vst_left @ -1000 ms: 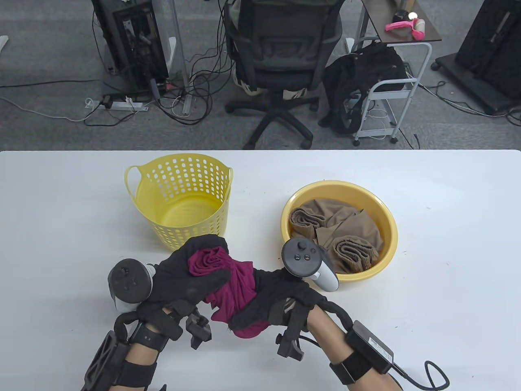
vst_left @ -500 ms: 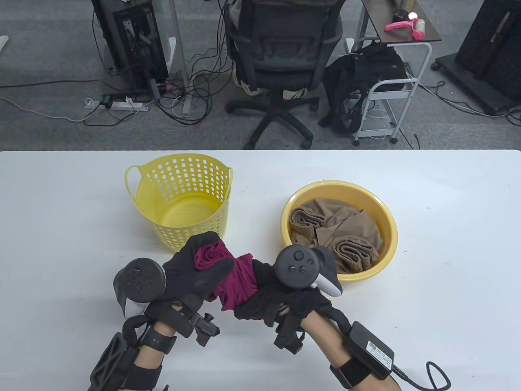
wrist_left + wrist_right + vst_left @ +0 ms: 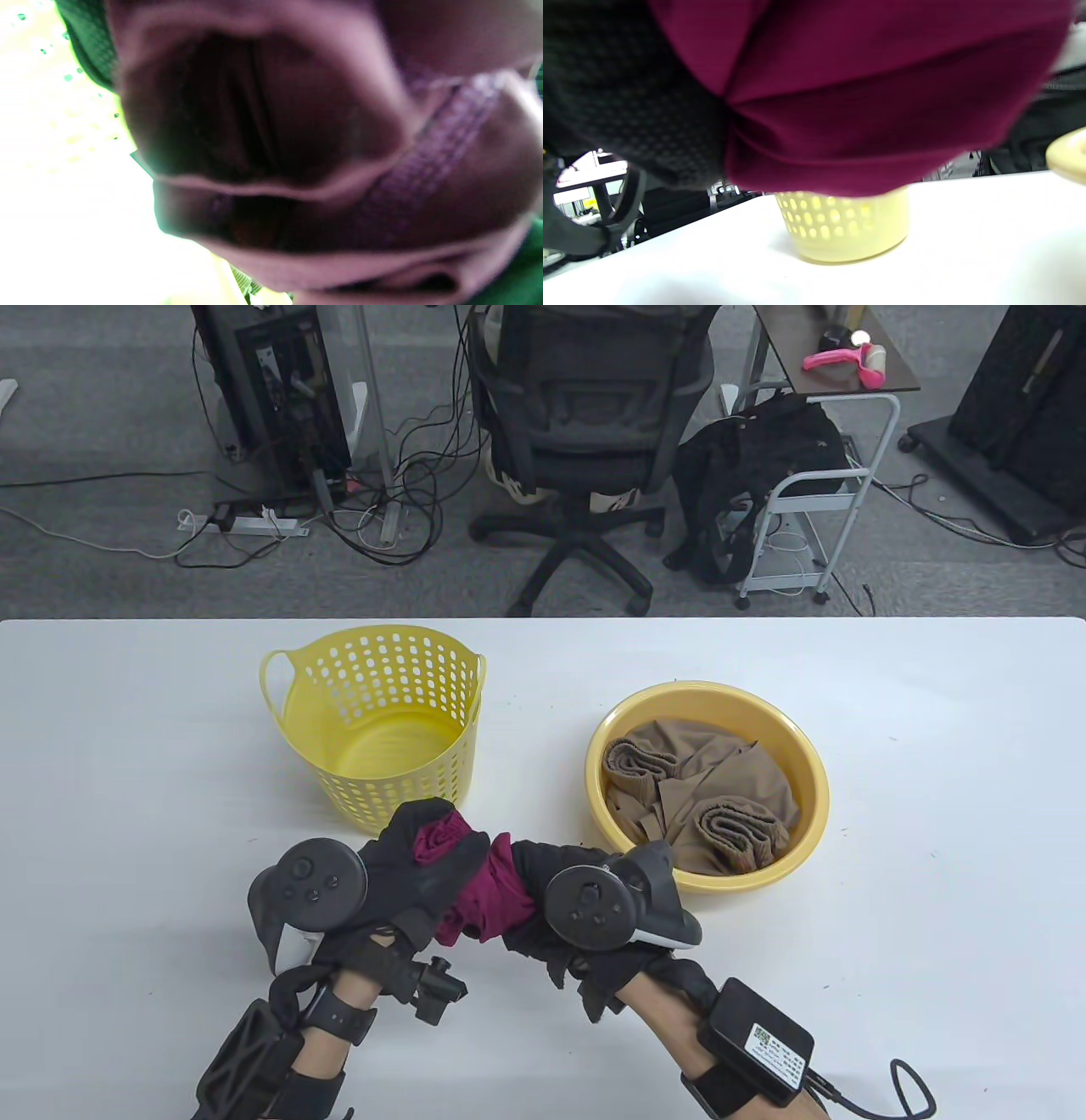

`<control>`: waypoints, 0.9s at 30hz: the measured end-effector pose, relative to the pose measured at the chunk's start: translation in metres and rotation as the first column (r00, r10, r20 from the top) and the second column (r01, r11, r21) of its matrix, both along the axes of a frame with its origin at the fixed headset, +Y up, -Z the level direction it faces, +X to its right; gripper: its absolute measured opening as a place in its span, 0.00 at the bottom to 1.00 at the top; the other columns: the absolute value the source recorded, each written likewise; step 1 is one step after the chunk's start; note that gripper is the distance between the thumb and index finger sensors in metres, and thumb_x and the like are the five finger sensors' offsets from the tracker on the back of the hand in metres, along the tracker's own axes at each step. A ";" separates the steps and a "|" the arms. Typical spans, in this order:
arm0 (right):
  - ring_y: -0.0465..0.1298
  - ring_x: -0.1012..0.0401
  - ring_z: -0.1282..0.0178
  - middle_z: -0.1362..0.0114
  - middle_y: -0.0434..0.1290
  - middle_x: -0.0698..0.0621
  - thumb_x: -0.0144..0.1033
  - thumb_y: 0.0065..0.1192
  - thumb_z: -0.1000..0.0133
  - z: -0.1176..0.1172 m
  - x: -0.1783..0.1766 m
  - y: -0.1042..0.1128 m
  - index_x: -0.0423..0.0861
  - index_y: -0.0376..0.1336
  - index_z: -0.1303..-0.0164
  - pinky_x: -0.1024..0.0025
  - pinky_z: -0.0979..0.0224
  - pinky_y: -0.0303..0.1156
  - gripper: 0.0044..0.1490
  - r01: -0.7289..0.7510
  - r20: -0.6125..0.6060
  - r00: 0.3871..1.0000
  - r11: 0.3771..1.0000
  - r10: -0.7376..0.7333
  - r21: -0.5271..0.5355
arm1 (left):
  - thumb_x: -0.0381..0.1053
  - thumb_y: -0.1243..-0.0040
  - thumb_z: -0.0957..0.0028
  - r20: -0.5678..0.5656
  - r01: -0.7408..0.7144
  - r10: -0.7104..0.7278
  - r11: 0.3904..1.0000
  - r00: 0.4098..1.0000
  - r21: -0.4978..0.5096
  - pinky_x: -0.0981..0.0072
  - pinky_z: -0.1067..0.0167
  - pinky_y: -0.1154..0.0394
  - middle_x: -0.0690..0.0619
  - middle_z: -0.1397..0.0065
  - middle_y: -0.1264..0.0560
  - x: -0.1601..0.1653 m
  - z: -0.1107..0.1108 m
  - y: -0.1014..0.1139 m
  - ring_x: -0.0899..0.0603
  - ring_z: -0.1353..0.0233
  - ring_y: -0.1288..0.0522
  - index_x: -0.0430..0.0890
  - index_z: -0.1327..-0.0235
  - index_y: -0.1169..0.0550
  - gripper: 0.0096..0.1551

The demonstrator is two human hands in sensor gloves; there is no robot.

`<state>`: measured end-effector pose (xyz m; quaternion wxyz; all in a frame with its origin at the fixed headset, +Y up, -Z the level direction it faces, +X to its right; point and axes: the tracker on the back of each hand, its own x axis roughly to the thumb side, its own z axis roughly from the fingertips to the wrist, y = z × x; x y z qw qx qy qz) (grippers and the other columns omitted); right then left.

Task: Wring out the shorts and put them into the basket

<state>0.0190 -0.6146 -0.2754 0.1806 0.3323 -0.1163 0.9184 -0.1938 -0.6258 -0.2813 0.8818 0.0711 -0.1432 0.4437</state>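
Table view had the full layout; left wrist view was just blurred shorts (image 3: 297,169) fabric filling the lens, seam visible, nothing else usable; right wrist view showed the maroon cloth up close with the basket (image 3: 840,228) standing on the table (image 3: 967,237) behind it, seen from the side. Shorts (image 3: 484,891) were twisted into a short rope, in front of the basket (image 3: 377,721) on the person's side, held off the table between both hands. Left hand (image 3: 416,869) had fingers curled tight around one end, right hand (image 3: 551,891) clamped around the other end, the two hands nearly touching. Basket interior looked bare, yellow floor showing. Right of the basket sat a yellow basin (image 3: 706,785) holding tan cloth (image 3: 696,797), two rolled ends visible; couldn't tell how many garments. Counts: one basket, one basin, one maroon shorts, two hands
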 end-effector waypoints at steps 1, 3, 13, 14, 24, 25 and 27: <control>0.81 0.59 0.66 0.49 0.78 0.49 0.53 0.90 0.64 0.002 -0.001 0.001 0.37 0.64 0.39 0.70 0.62 0.78 0.53 -0.016 0.001 1.000 0.999 0.016 0.040 | 0.70 0.37 0.38 -0.005 0.006 -0.006 1.000 1.000 -0.003 0.43 0.53 0.19 0.37 0.44 0.17 0.000 0.000 0.000 0.37 0.54 0.12 0.42 0.34 0.28 0.37; 0.81 0.59 0.67 0.50 0.78 0.49 0.53 0.90 0.64 0.006 -0.004 0.001 0.37 0.64 0.40 0.70 0.62 0.78 0.52 -0.031 -0.001 0.999 0.993 0.032 0.110 | 0.69 0.37 0.37 -0.013 0.004 -0.004 1.000 1.000 -0.021 0.43 0.55 0.18 0.37 0.45 0.17 -0.001 0.000 0.000 0.37 0.56 0.11 0.42 0.35 0.27 0.35; 0.81 0.60 0.67 0.51 0.78 0.50 0.52 0.90 0.64 0.020 -0.015 0.005 0.37 0.64 0.41 0.70 0.63 0.78 0.51 -0.152 0.002 0.987 0.917 0.163 0.369 | 0.67 0.37 0.37 -0.031 -0.041 0.037 0.991 0.999 -0.127 0.47 0.63 0.15 0.36 0.54 0.14 -0.006 -0.004 -0.007 0.40 0.65 0.09 0.39 0.41 0.23 0.33; 0.81 0.60 0.67 0.51 0.78 0.50 0.52 0.90 0.63 0.022 -0.016 0.005 0.37 0.64 0.40 0.70 0.63 0.78 0.51 -0.173 0.008 0.983 0.900 0.186 0.400 | 0.68 0.37 0.37 -0.032 -0.047 0.043 0.989 0.999 -0.140 0.47 0.64 0.15 0.37 0.55 0.14 -0.007 -0.004 -0.008 0.40 0.66 0.09 0.39 0.42 0.23 0.33; 0.81 0.60 0.66 0.50 0.78 0.50 0.51 0.89 0.61 0.030 -0.025 0.003 0.37 0.63 0.39 0.70 0.62 0.78 0.50 -0.288 0.056 0.950 0.790 0.307 0.541 | 0.67 0.37 0.37 -0.027 -0.074 0.069 0.968 0.997 -0.238 0.48 0.67 0.15 0.36 0.59 0.13 -0.010 -0.007 -0.016 0.41 0.69 0.09 0.38 0.44 0.21 0.33; 0.81 0.60 0.66 0.50 0.78 0.50 0.51 0.89 0.61 0.031 -0.026 0.003 0.37 0.63 0.39 0.70 0.62 0.78 0.50 -0.290 0.057 0.949 0.788 0.310 0.543 | 0.67 0.37 0.37 -0.026 -0.072 0.068 0.967 0.997 -0.244 0.48 0.67 0.15 0.36 0.59 0.13 -0.010 -0.007 -0.016 0.41 0.70 0.09 0.38 0.44 0.21 0.33; 0.81 0.60 0.66 0.50 0.78 0.50 0.52 0.88 0.60 0.030 -0.025 0.004 0.37 0.63 0.39 0.71 0.62 0.78 0.50 -0.284 0.056 0.952 0.797 0.302 0.534 | 0.68 0.37 0.37 -0.025 -0.071 0.066 0.967 0.997 -0.245 0.48 0.68 0.15 0.36 0.59 0.13 -0.010 -0.007 -0.016 0.41 0.70 0.09 0.37 0.44 0.21 0.33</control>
